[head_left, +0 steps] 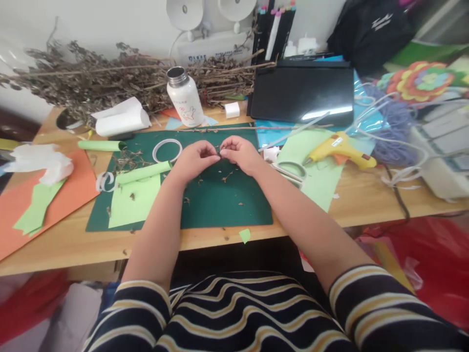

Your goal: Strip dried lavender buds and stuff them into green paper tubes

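Note:
Both hands meet above the green cutting mat point(227, 205), fingertips nearly touching. Between them is a small dark bit of dried plant point(220, 150), mostly hidden by the fingers. My left hand point(196, 159) pinches it from one side, and my right hand point(240, 152) pinches it from the other. Just beyond the hands, a long thin dried twig point(220, 129) lies across the mat. Brown crumbs and a forked twig scrap point(227, 177) are scattered below. By my left wrist sit a roll of tape point(167, 142) and a rolled light-green paper point(144, 172). Scissors point(291, 171) rest right of my right hand.
A bundle of dried branches point(120, 83) lines the wall behind an uncapped white bottle point(185, 98). At right, a yellow glue gun point(339, 149) lies on green paper, near a black tablet-like panel point(304, 93). Orange paper point(69, 190) and crumpled white tissue point(44, 161) lie left.

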`<action>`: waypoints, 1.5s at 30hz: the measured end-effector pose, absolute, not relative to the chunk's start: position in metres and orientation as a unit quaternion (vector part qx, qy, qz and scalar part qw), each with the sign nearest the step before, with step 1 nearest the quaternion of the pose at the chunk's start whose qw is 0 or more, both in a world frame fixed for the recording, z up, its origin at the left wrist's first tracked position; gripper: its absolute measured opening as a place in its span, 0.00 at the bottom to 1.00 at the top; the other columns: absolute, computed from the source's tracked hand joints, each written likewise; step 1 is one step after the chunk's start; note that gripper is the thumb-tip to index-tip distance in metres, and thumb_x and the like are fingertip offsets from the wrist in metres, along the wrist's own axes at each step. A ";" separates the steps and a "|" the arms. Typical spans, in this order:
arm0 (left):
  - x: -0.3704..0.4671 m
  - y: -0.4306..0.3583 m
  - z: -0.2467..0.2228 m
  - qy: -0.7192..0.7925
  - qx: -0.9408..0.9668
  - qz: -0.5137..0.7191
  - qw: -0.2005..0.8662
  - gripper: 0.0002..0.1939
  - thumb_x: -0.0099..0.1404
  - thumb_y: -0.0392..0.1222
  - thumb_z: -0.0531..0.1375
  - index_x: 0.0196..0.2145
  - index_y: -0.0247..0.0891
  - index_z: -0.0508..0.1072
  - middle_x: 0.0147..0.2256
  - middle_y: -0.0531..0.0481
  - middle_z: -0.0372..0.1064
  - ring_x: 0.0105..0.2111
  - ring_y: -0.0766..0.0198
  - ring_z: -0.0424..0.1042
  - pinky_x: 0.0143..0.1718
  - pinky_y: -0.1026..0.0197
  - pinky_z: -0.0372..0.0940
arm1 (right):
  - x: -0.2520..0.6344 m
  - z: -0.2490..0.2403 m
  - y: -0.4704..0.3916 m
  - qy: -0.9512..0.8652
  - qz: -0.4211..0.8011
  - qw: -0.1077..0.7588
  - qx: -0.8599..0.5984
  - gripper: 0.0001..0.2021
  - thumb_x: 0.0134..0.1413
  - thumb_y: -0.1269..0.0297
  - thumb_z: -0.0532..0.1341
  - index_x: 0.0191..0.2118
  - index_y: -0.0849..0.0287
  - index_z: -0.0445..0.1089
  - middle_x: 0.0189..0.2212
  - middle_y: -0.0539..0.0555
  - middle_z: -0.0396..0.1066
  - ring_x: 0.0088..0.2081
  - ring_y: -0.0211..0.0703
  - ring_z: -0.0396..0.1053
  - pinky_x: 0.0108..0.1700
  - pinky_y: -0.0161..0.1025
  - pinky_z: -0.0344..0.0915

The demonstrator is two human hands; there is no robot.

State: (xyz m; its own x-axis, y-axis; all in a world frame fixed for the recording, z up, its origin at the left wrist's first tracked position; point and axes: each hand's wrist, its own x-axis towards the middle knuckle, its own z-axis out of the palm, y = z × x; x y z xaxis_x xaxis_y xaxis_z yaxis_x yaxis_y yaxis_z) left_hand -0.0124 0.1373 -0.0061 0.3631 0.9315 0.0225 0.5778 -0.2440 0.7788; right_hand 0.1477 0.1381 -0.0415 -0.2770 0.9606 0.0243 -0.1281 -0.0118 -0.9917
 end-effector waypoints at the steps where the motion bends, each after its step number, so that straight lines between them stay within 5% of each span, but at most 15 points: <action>1: -0.014 0.136 -0.008 0.507 0.741 0.261 0.355 0.11 0.49 0.45 0.60 0.28 0.34 0.68 0.26 0.54 0.67 0.27 0.69 0.63 0.30 0.65 0.59 | 0.148 -0.041 0.137 -0.538 0.596 0.456 -0.385 0.10 0.37 0.68 0.63 0.27 0.61 0.61 0.18 0.42 0.61 0.18 0.26 0.54 0.19 0.28 0.47; 15: -0.031 0.118 0.011 0.510 0.725 0.292 0.359 0.08 0.51 0.43 0.59 0.25 0.35 0.68 0.27 0.51 0.67 0.26 0.69 0.64 0.28 0.65 0.59 | 0.158 -0.031 0.127 -0.468 0.608 0.501 -0.399 0.11 0.42 0.63 0.63 0.26 0.59 0.58 0.17 0.42 0.61 0.16 0.25 0.53 0.18 0.27 0.49; 25: -0.019 0.101 0.026 0.387 0.837 -0.069 0.381 0.07 0.48 0.46 0.61 0.23 0.41 0.73 0.25 0.54 0.71 0.24 0.67 0.66 0.24 0.66 0.57 | 0.176 -0.009 0.111 -0.577 0.621 0.321 -0.422 0.06 0.41 0.68 0.63 0.27 0.62 0.66 0.19 0.46 0.66 0.19 0.26 0.56 0.18 0.28 0.51; 33: -0.014 0.101 0.019 0.469 0.810 0.169 0.308 0.14 0.55 0.51 0.56 0.30 0.37 0.72 0.29 0.51 0.70 0.28 0.66 0.66 0.29 0.64 0.58 | 0.169 -0.008 0.110 -0.552 0.673 0.299 -0.391 0.05 0.40 0.69 0.63 0.26 0.63 0.66 0.18 0.46 0.66 0.18 0.25 0.56 0.17 0.27 0.50; 45: -0.012 0.101 0.023 0.439 0.803 0.147 0.375 0.07 0.54 0.41 0.55 0.24 0.36 0.68 0.22 0.54 0.64 0.23 0.70 0.61 0.25 0.66 0.56 | 0.168 -0.003 0.107 -0.557 0.682 0.295 -0.370 0.03 0.43 0.74 0.60 0.24 0.63 0.64 0.16 0.45 0.65 0.17 0.24 0.56 0.18 0.26 0.52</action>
State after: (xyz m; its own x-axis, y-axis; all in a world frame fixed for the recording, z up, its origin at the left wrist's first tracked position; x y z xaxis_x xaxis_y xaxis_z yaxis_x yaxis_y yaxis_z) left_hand -0.0118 0.1008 0.0228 0.5717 0.8152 -0.0923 0.5945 -0.3341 0.7314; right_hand 0.1680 0.1069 -0.0030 -0.5523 0.8148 -0.1762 0.0100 -0.2049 -0.9787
